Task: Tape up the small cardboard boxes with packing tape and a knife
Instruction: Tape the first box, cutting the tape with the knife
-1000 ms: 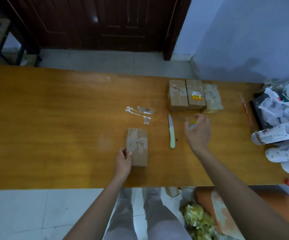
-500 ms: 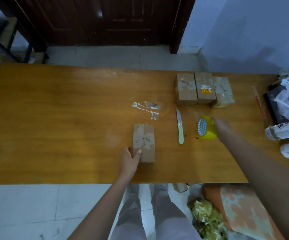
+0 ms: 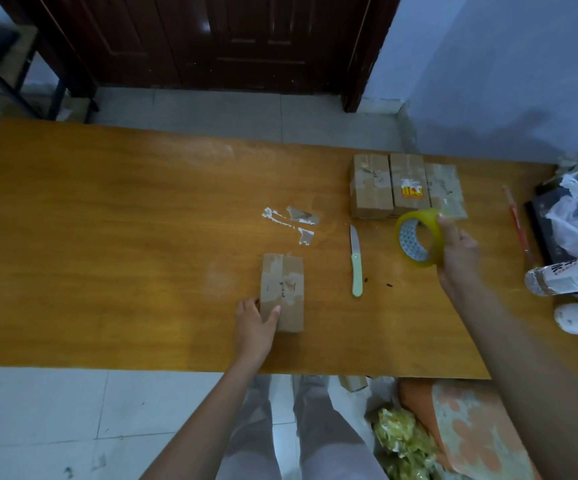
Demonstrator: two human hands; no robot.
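Head view: wooden table (image 3: 107, 220), seen from above.
Left hand (image 3: 254, 329): fingers curled on the near-left corner of the small brown cardboard box (image 3: 282, 292) near the table's front edge.
Right hand (image 3: 458, 252): clamped on the yellow-edged roll of clear packing tape (image 3: 419, 237), lifted off the table.
Green-handled knife (image 3: 356, 263): flat between box and roll.
3 brown cardboard boxes (image 3: 407, 185): far edge, touching; contents hidden.
Risk: tape may stick crooked if the box slides.

Knife (image 3: 356, 261) lies on the table (image 3: 107, 237) between near box (image 3: 282, 292) and tape roll (image 3: 419, 239) — three boxes (image 3: 407, 185) behind.
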